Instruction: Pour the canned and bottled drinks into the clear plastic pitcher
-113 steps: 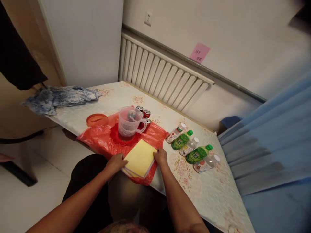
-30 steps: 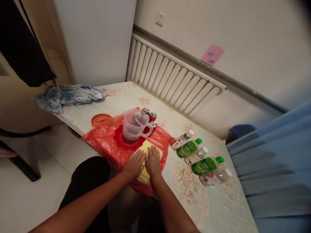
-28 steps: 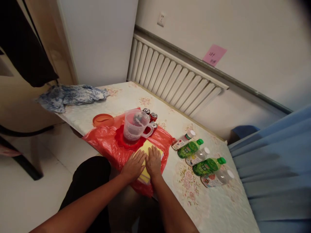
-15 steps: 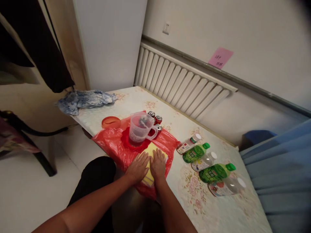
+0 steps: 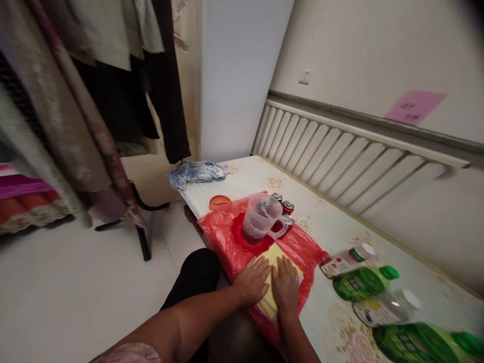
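Floral tablecloth [image 5: 321, 222]; crinkled red plastic [image 5: 223, 237]; left hand [image 5: 252, 282], right hand [image 5: 286, 283] spread flat on yellow paper stack [image 5: 269, 298].

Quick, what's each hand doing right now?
Left hand: open, palm down on the yellow papers, holding nothing visible.
Right hand: open, also flat on the papers, holding nothing visible.

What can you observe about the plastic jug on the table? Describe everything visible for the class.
The jug looks like translucent, pale plastic, with a wide open top and one looped handle pointing towards the soda cans. It stands upright in a red dish with a wavy rim, above a red plastic bag. A dark shape shows in its upper part; whether inside or behind is unclear. Neither the left hand nor the right hand touches it.
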